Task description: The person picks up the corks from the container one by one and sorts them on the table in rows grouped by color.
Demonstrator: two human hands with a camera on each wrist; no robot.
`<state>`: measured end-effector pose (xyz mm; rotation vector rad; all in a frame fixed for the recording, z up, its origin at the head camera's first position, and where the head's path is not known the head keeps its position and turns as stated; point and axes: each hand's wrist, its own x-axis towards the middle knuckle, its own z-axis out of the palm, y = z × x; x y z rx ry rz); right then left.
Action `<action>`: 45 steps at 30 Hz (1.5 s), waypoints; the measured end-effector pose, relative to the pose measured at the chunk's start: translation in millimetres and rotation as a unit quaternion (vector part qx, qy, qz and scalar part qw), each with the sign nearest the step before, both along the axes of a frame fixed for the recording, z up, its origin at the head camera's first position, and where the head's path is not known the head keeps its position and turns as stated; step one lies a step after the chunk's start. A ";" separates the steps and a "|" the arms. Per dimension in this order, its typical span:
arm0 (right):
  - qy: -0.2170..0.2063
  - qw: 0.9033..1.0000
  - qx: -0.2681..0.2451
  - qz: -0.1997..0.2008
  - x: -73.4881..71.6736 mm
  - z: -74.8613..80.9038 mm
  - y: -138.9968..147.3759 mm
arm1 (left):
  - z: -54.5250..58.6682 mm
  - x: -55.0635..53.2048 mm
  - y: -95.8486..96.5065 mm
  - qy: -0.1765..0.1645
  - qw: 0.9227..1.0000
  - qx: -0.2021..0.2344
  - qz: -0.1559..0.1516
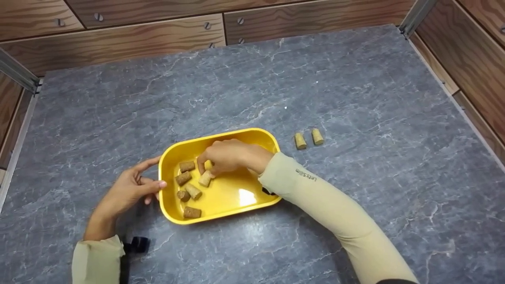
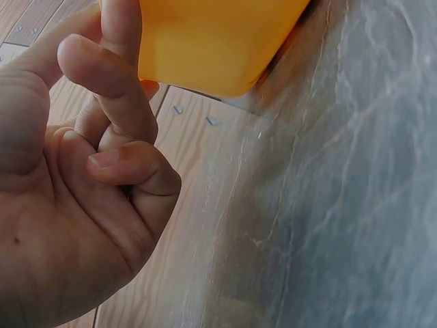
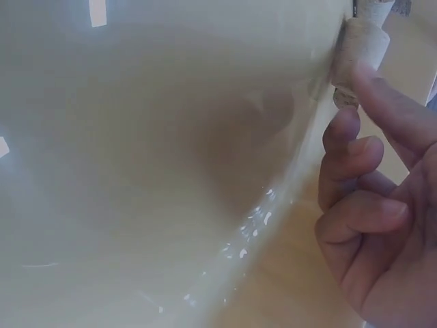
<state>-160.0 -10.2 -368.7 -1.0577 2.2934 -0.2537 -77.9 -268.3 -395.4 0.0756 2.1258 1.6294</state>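
Observation:
A yellow rectangular tray point(image 1: 232, 201) with rounded corners sits on the grey marbled tabletop. My left hand point(image 1: 128, 187) grips its left end, thumb over the rim and the other fingers outside; the left wrist view shows the hand point(image 2: 102, 164) beside the tray wall point(image 2: 205, 48). Reaching inside, my right hand point(image 1: 229, 156) pinches a light tapered cork stopper point(image 1: 205, 179) between thumb and fingertips. That cork point(image 3: 360, 55) also shows at the fingertips in the right wrist view. Several other corks, including a dark one point(image 1: 192, 212) and a pale one point(image 1: 193, 191), lie along the tray's left side.
Two pale cork stoppers, a left one point(image 1: 300, 141) and a right one point(image 1: 317, 137), stand on the tabletop point(image 1: 355, 189) right of the tray. Wood-patterned panels point(image 1: 158, 39) border the table at the back and sides.

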 end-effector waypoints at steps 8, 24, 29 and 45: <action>0.004 1.000 0.023 0.011 -1.0 -0.2 4.0 | -3.6 0.2 0.4 -0.005 1.000 0.008 -0.002; 0.012 0.997 0.075 -0.023 -0.2 1.2 0.3 | -2.7 0.8 0.4 -0.011 1.000 0.004 0.003; 0.019 0.997 0.077 -0.019 0.3 -0.1 -0.5 | -2.0 0.6 0.4 -0.007 1.000 0.004 0.001; 0.030 0.997 0.071 0.001 4.4 -1.8 -6.8 | -1.6 -0.5 -0.9 -0.008 1.000 0.005 -0.003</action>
